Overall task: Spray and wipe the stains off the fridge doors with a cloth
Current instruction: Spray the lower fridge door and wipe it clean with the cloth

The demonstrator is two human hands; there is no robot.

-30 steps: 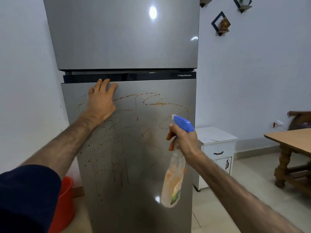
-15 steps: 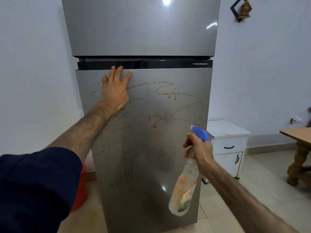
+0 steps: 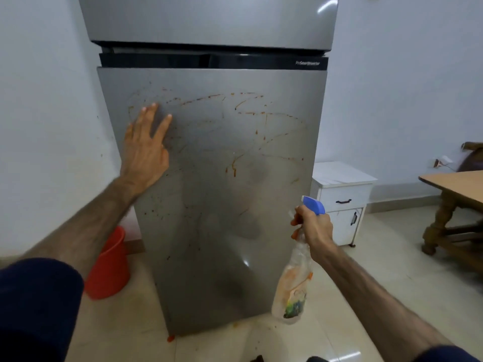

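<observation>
The spray bottle [image 3: 294, 278] is being gripped at its neck by the right hand [image 3: 313, 226], low beside the lower fridge door [image 3: 222, 192]; long axis near vertical, blue nozzle aimed left at the door. The left hand [image 3: 146, 150] is being pressed flat, fingers straight, on orange stains [image 3: 234, 168]. Risk judged: spray hitting that hand, stains being smeared, no cloth seen.

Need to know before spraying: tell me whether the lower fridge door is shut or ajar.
Shut, as far as shows: the lower fridge door sits flush under the black band, no gap visible. The left hand lies flat on it.
</observation>
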